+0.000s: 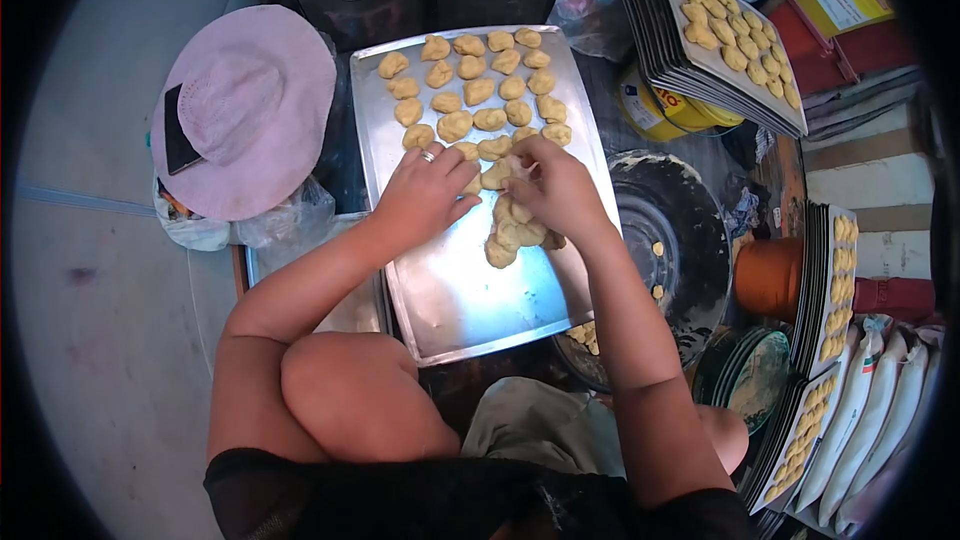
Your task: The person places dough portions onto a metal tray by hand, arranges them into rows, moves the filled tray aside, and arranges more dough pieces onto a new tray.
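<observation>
A metal tray (440, 290) lies in front of me, with rows of yellowish dough pieces (479, 91) on its far half. My left hand (425, 190), with a ring on one finger, rests at the near rows, its fingers apart over a dough piece. My right hand (553, 185) has its thumb and fingers closed on dough at the right of the near row. A larger lump of dough (515, 232) lies on the tray just below that hand.
Left of the tray are a pink hat (240, 105) and a phone (180, 130). A black basin (680, 230) stands to the right. Stacked trays of dough (735, 35) are at the upper right, with more stacks (840, 285) at the far right.
</observation>
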